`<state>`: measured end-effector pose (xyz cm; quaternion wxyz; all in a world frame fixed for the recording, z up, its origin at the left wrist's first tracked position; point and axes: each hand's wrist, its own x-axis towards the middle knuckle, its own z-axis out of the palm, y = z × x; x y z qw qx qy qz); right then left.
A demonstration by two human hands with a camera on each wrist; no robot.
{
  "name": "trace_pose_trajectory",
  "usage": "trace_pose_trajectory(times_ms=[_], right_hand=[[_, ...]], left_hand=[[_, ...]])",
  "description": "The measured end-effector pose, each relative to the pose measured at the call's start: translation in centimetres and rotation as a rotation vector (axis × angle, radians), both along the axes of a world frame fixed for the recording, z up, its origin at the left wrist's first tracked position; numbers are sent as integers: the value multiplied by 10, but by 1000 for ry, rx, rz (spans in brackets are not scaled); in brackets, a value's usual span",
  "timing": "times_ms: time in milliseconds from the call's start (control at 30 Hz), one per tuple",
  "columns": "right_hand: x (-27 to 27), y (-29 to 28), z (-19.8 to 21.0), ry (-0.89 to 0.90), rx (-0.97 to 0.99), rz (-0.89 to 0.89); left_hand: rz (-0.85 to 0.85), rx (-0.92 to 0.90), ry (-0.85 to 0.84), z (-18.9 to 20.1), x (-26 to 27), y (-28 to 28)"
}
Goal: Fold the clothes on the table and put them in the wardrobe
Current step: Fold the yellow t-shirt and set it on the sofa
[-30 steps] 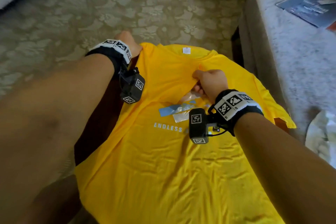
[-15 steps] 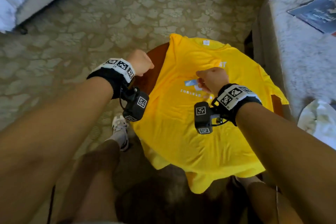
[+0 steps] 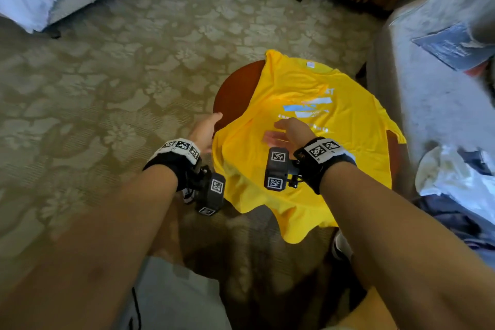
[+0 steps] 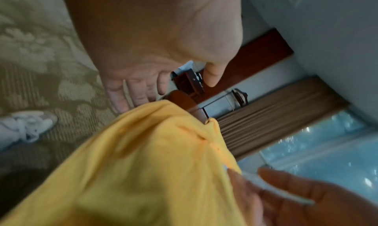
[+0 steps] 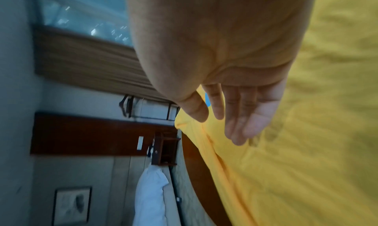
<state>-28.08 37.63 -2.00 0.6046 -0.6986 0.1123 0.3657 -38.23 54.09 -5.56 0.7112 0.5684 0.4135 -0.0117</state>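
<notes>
Yellow cloth fills the middle of the head view: a T-shirt (image 3: 308, 142) lies spread, front side up, on a round dark wood table (image 3: 235, 94), with its lower edge hanging over the near rim. Only this view shows the whole shirt, the blue and white print on the chest and the white label in the collar. The left wrist view shows instead a white shoe (image 4: 26, 126) on the patterned carpet (image 3: 107, 75), at the left edge of the frame. The right wrist view shows a framed picture (image 5: 71, 205) on the wall, lower left.

The left hand (image 3: 206, 128) has straight, spread fingers (image 4: 122, 97) at the left edge of the shirt, just beside the table rim; it holds nothing. The right hand (image 3: 289, 132) is flat and relaxed over the centre of the shirt, fingers (image 5: 243, 116) together, holding nothing; whether it touches the cloth I cannot tell.

The fabric looks thin and smooth, with soft wrinkles. The table top is glossy.
</notes>
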Motion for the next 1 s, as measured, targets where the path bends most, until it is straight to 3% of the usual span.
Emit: trace_pose_trajectory(times_ms=[167,267,433,600,767,900,1000], right_hand=[[0,1,-6,87,37,-60],[-3,7,-15,95,48,-59],[-10,23,-17,75,96,-58],[-11,51,-9,-2,-96,166],[-19,62,-4,-146,-271,217],[-14,55,-6,-176,-379,249],[-9,44,0,-145,-313,254]], left_hand=[[-212,345,91,-7,-16,7],[-340,436,138,-3,-23,7],[-386,498,92,-8,-25,6],[-417,637,15,4,-24,-7],[-467,799,-46,24,-28,-26],[-529,787,-7,30,-29,-34],[-677,697,74,37,-35,-33]])
